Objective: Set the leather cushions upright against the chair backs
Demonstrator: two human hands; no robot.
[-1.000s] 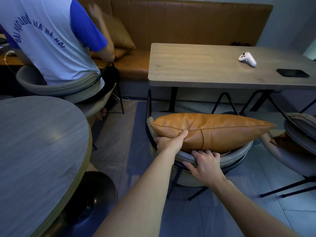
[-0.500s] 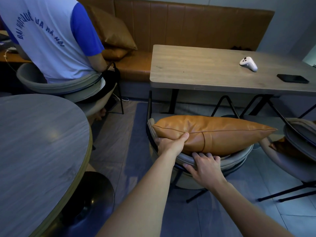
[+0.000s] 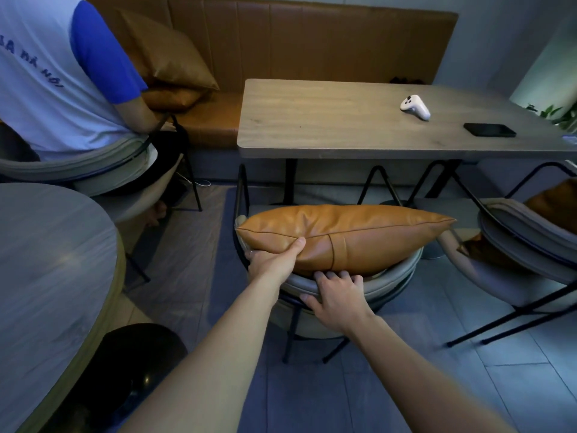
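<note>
A tan leather cushion (image 3: 359,235) stands on its long edge inside the grey chair (image 3: 390,284) in front of me, leaning on the curved chair back. My left hand (image 3: 274,260) grips the cushion's lower left corner, thumb on its near face. My right hand (image 3: 335,295) rests on the top rim of the chair back, fingertips touching the cushion's bottom edge. A second tan cushion (image 3: 552,204) lies in the grey chair (image 3: 524,242) at the right, partly hidden by that chair's back.
A rectangular wooden table (image 3: 343,126) beyond the chair carries a white controller (image 3: 415,106) and a black phone (image 3: 488,129). A round table (image 3: 46,276) fills the left. A seated person (image 3: 62,73) occupies the far-left chair. Two cushions (image 3: 168,57) sit on the leather bench.
The cushion and both hands have stayed almost still on the chair. The seated person's arm has come down from the bench cushion, and my view has shifted slightly.
</note>
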